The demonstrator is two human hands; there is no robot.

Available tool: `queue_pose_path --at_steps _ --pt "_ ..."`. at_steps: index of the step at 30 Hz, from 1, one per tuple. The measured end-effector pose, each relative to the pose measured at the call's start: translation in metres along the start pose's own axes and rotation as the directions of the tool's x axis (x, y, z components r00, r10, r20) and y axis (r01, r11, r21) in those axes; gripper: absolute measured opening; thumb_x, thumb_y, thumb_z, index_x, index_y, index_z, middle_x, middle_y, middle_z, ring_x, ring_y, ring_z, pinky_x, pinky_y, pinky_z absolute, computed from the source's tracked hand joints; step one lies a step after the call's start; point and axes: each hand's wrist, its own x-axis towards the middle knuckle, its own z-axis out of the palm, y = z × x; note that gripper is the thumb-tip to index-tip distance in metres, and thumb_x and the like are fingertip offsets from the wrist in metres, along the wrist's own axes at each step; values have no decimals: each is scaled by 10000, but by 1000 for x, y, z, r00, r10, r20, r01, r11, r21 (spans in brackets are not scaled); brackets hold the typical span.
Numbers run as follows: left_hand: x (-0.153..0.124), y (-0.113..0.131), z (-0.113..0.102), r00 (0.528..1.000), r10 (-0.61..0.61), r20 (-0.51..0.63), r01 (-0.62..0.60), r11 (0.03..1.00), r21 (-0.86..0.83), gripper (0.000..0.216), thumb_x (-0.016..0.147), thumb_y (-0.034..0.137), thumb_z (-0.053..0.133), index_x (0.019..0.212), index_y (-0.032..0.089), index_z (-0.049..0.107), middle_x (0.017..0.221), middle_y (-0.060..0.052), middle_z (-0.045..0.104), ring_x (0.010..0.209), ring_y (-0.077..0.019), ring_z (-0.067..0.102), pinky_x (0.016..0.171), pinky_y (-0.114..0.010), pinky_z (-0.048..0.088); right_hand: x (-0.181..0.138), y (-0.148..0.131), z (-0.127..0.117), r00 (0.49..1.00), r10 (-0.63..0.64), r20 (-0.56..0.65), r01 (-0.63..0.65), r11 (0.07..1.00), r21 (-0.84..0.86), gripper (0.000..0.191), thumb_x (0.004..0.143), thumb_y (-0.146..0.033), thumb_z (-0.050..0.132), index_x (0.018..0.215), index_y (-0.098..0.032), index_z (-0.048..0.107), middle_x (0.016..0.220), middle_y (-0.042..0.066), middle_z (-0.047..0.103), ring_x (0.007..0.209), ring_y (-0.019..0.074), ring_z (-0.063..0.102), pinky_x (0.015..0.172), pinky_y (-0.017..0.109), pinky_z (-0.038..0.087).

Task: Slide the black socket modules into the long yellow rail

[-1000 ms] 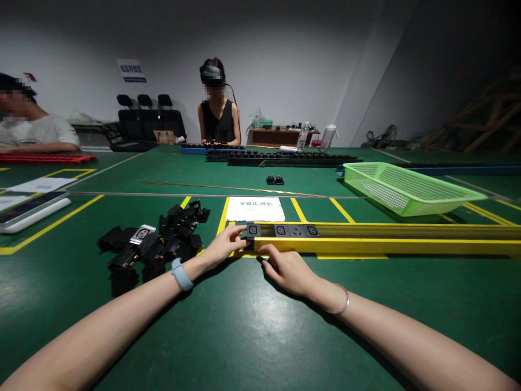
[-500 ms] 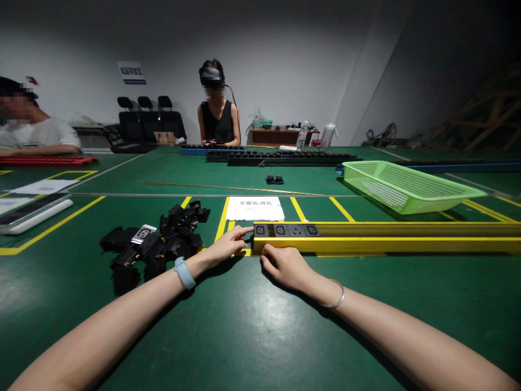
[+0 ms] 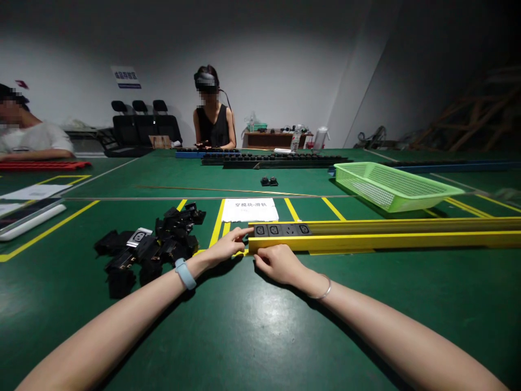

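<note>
A long yellow rail (image 3: 386, 239) lies across the green table (image 3: 252, 336), with several black socket modules (image 3: 280, 229) seated in its left end. My left hand (image 3: 226, 247) rests at the rail's left end, its index finger stretched out and touching the end module. My right hand (image 3: 277, 262) is curled against the rail's near side, just below the modules; whether it grips the rail is unclear. A heap of loose black socket modules (image 3: 154, 247) lies left of my left wrist.
A white paper label (image 3: 249, 209) lies behind the rail. A green mesh basket (image 3: 391, 185) stands at the right. Black rails (image 3: 277, 160) and two small parts (image 3: 268, 181) lie further back, where a seated person (image 3: 211, 119) works. Another person (image 3: 28, 136) sits at the left.
The end module has slid fully into the rail under my left index finger. My right hand stays against the rail's side. The view has shifted slightly.
</note>
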Motion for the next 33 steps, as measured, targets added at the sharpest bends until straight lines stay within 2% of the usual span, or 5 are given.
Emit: queue_pose_path --at_steps 14,22,24,27,33 --pt "12 -6 9 999 -19 27 21 996 -89 765 604 67 449 1347 247 486 1106 -61 520 877 -137 532 602 -192 402 3 0 2 1000 10 -6 -10 1000 2 363 876 -289 479 608 -157 684 587 35 669 485 99 484 541 259 226" --pt "6 3 11 1000 7 6 -7 1000 -9 714 652 88 489 1349 246 492 1004 -43 511 847 -136 523 673 -221 437 1 2 0 1000 -19 -12 20 999 43 362 910 -297 464 626 -159 641 622 32 670 513 100 512 548 256 230" --pt "3 1 11 999 32 -5 -32 999 -16 662 690 114 502 1341 231 500 1022 -49 515 874 -148 523 721 -245 451 0 2 0 999 -10 -45 14 996 88 325 934 -303 437 711 -161 625 649 30 666 532 109 533 552 247 248" --pt "2 -4 10 998 62 -21 -63 997 -43 577 762 197 527 1338 190 496 1046 -63 517 888 -161 527 762 -280 458 -1 2 0 992 34 -120 -12 983 182 224 950 -317 415 1002 -151 557 748 40 673 580 136 579 561 231 296" --pt "0 -1 9 993 111 40 -111 994 2 523 783 206 529 1305 206 515 1010 -41 489 930 -166 506 815 -286 449 0 4 5 989 68 -130 -38 975 218 445 952 -306 408 1360 -160 305 726 17 659 562 167 602 552 232 355"
